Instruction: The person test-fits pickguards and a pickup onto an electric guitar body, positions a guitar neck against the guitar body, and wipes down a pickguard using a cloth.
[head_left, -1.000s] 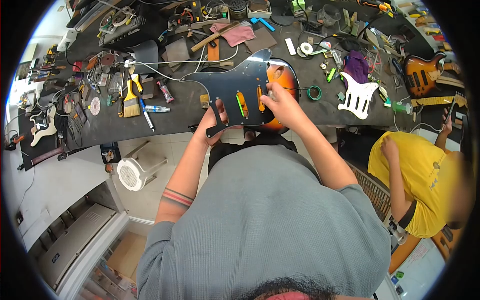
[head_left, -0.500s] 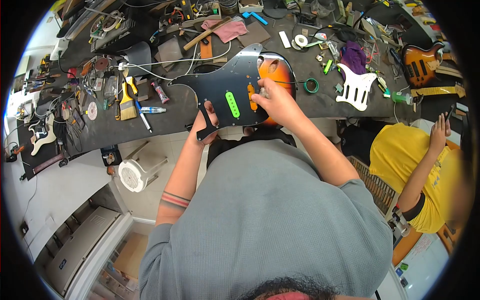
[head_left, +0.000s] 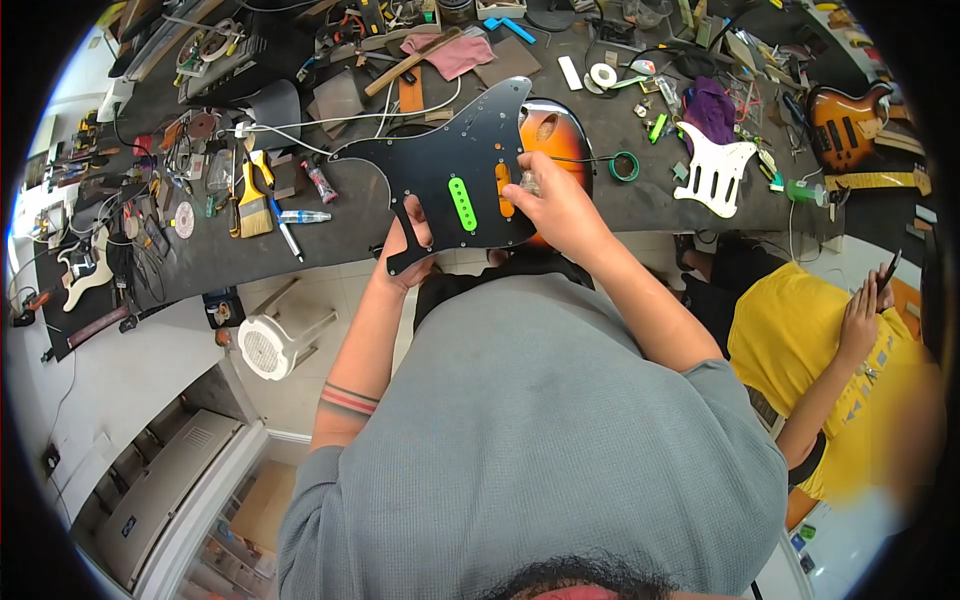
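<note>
A black guitar pickguard (head_left: 440, 165) is held over a sunburst guitar body (head_left: 570, 135), covering much of it. One green pickup (head_left: 462, 204) sits in the pickguard; the orange finish shows through another slot. My left hand (head_left: 405, 255) is closed round the pickguard's lower left, its fingers partly hidden underneath and visible through the open slot. At the right side, my right hand (head_left: 562, 205) is closed, thumb and fingers pinched by the orange slot around something small and greyish that I cannot make out. A dark cable runs from there to a green ring-shaped roll (head_left: 623, 167).
A white pickguard (head_left: 714, 172) lies on the cluttered dark bench (head_left: 350, 235) to the right. A paintbrush (head_left: 255, 212) and a marker (head_left: 289, 240) lie left. A person in a yellow shirt (head_left: 785, 325) sits at right holding a phone (head_left: 889, 272). A white stool (head_left: 268, 347) stands below.
The black pickguard has shifted slightly left and up at its top. Both my hands keep nearly the same places. The person in yellow has leaned, and their hands and phone are lower.
</note>
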